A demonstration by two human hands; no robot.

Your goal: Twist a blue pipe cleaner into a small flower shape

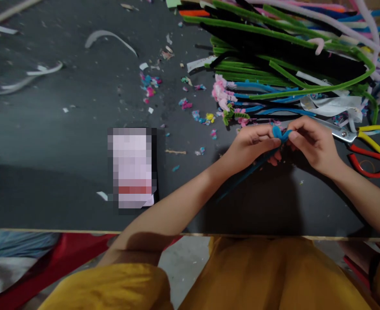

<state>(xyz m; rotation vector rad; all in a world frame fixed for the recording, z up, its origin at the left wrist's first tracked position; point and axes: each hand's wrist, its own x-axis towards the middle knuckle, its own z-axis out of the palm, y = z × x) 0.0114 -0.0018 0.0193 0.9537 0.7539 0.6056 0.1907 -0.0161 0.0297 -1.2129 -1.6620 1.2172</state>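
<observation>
Pinches bent blue pipe cleaner (285,137) between fingertips of left hand (252,141) and right hand (316,144); trails its long tail down-left, nearer the left.

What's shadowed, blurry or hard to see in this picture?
Head view: a dark shadow covers the table below the left hand and right hand; the lower end of the blue fuzzy stem fades into it. Same view: coarse square blocks hide most of the phone-like slab.
</observation>
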